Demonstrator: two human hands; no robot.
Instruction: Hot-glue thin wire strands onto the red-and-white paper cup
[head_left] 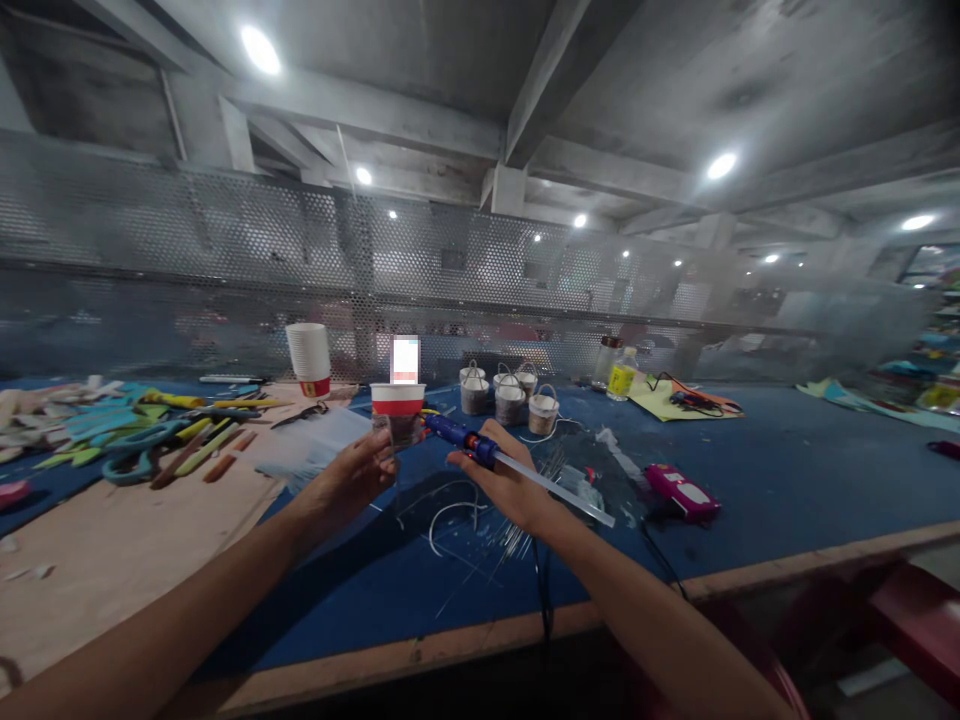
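Cup [397, 404] clamped in left grip [361, 466], rising above it; right grip [508, 474] clamped round glue gun [450, 431].

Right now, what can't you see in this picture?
In the head view:
Inside of the red-banded cup: hidden by its front wall.
Handle of the blue glue gun: covered by the right hand.
Words on the yellow-labelled bottle: too small.
Bright rectangle: details pixelated.
Rest of the red seat: cut off by the right edge.
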